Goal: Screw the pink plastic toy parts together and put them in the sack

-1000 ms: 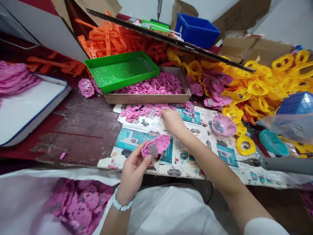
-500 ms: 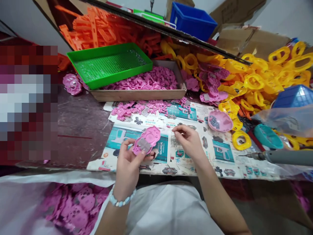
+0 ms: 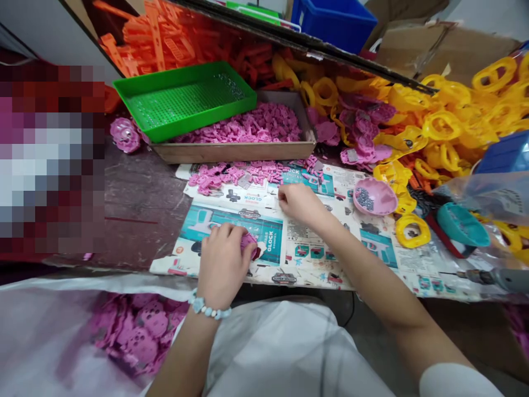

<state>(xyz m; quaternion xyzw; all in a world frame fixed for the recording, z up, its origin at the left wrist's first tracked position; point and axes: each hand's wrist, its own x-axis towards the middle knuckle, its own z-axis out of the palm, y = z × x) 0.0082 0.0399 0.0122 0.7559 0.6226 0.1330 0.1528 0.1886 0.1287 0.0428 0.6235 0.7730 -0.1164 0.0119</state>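
My left hand [image 3: 223, 260] is turned palm down on the printed paper sheet [image 3: 314, 248], closed over a pink plastic shell piece [image 3: 249, 242] of which only an edge shows. My right hand [image 3: 298, 202] reaches forward to the row of small pink parts [image 3: 248, 175] lying along the far edge of the paper, its fingers curled at the parts; what they pinch is hidden. A wooden tray [image 3: 239, 151] heaped with more small pink parts stands just beyond.
A green perforated tray [image 3: 184, 99] rests on the wooden tray's left end. A pink bowl of screws [image 3: 374, 197], a teal dish [image 3: 460, 226], yellow rings [image 3: 446, 127] and an electric screwdriver [image 3: 491, 278] lie right. A bag of pink shells [image 3: 136, 331] sits at my lap, left.
My left hand turned over and lowered the pink shell onto the paper. My right hand went from beside the shell forward to the row of small pink parts.
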